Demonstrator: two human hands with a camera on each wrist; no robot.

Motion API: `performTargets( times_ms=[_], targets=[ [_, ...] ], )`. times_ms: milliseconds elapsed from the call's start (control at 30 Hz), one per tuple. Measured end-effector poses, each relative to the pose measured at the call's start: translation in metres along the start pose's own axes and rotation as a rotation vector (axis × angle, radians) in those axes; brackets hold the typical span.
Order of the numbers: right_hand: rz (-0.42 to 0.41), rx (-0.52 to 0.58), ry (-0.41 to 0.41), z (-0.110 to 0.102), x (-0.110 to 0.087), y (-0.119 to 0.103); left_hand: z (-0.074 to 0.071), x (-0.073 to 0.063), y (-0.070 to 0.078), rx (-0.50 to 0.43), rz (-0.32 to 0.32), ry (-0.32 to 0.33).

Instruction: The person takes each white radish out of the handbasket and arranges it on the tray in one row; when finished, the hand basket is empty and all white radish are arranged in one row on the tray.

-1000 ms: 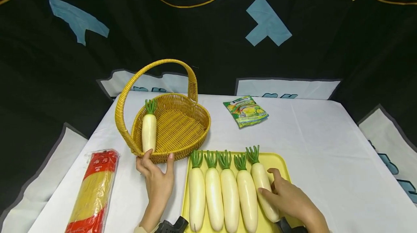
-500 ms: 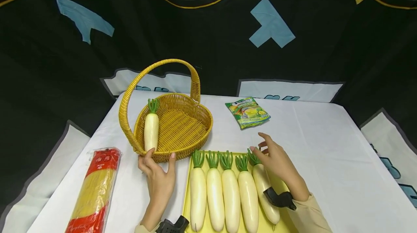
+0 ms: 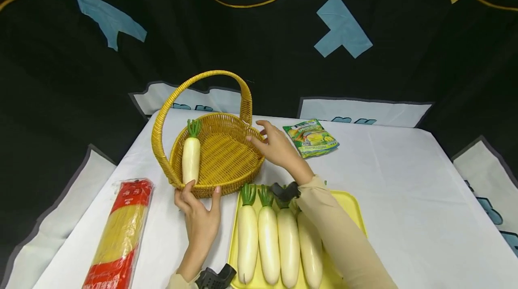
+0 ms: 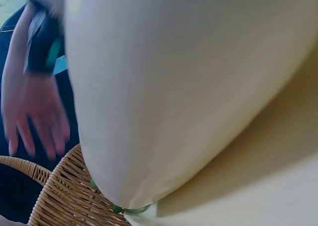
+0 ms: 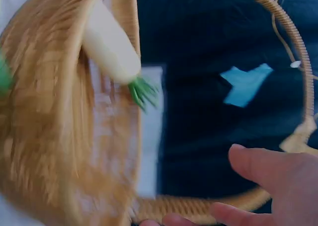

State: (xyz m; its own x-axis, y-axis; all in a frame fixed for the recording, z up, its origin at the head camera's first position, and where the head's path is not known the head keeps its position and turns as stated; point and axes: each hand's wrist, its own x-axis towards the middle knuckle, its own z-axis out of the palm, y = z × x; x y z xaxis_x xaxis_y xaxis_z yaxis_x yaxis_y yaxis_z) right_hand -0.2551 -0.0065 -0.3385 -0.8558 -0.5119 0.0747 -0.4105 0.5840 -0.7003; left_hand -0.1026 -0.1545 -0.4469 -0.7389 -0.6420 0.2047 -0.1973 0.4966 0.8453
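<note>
A wicker basket (image 3: 226,154) with a tall arched handle stands on the table, one white radish (image 3: 191,158) with a green top leaning inside at its left. My left hand (image 3: 200,221) holds the basket's near rim, index finger over the edge and thumb spread along the side. My right hand (image 3: 279,147) reaches the basket's right rim near the handle's foot, its fingers loosely extended and holding nothing. In the right wrist view its thumb stands apart from the wicker. Several more radishes (image 3: 247,244) lie side by side on a yellow tray (image 3: 350,203), partly covered by my right sleeve.
A green printed sachet (image 3: 311,138) lies behind the tray, just right of my right hand. At the left is a long red and yellow clear-wrapped packet (image 3: 121,235). A black cloth backdrop (image 3: 275,68) hangs behind the white-covered table (image 3: 404,190).
My right hand has left the rightmost radish on the tray, passed its green top, and swung forward and left to the basket's rim. The left hand has stayed on the near rim.
</note>
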Motion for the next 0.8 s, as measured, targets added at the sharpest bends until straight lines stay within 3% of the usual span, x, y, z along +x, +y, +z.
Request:
performTargets(
  times_ms=[133, 333, 567, 800],
  targets=[
    [-0.008, 0.056, -0.079, 0.024, 0.03, -0.013, 0.002, 0.001, 0.001, -0.003, 0.003, 0.001],
    [-0.012, 0.063, -0.176, 0.054, 0.052, -0.039, 0.002, 0.003, 0.001, 0.0, 0.012, 0.017],
    [-0.009, 0.138, -0.305, 0.087, 0.06, -0.064, 0.001, 0.003, -0.002, 0.02, 0.035, 0.063],
    [-0.008, 0.113, -0.35, 0.112, 0.056, -0.067, 0.001, 0.002, -0.004, 0.018, 0.049, 0.068]
  ],
)
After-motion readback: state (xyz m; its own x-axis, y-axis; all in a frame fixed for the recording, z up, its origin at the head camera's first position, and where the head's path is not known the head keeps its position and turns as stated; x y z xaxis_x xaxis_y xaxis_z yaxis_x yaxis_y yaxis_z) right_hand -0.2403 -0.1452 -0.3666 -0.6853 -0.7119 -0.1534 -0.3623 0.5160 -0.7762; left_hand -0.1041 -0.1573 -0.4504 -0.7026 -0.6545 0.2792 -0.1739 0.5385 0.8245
